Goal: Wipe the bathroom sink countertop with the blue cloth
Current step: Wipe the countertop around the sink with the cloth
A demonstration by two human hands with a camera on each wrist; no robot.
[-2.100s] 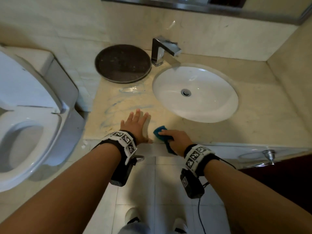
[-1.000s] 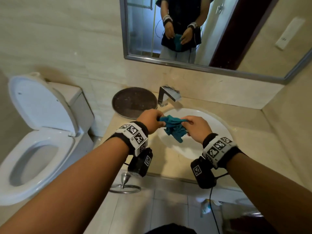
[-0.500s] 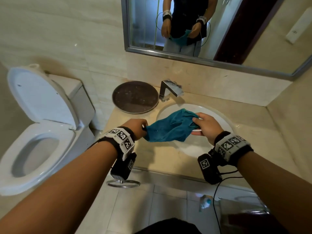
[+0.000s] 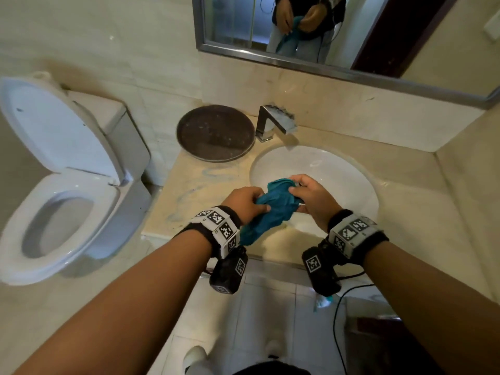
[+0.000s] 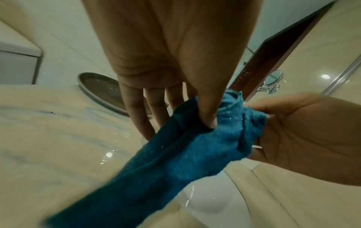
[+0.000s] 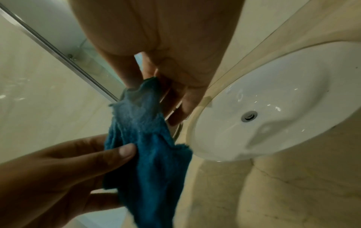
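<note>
The blue cloth (image 4: 273,209) hangs bunched in the air between both hands, above the front edge of the beige countertop (image 4: 189,190) and the white sink basin (image 4: 338,180). My left hand (image 4: 247,204) pinches its left side, thumb pressed on the fabric (image 5: 195,151). My right hand (image 4: 311,201) grips the upper right part of the cloth (image 6: 148,138). A loose end dangles down past my left wrist. Blue streaks mark the countertop left of the basin.
A round dark tray (image 4: 216,132) leans at the back left of the counter beside the chrome faucet (image 4: 270,123). A toilet (image 4: 62,185) with raised lid stands at the left. The mirror (image 4: 338,31) hangs above.
The cloth was lifted off the counter's front edge, spread wide between both hands, and is now gathered into a bunch with the hands closer together.
</note>
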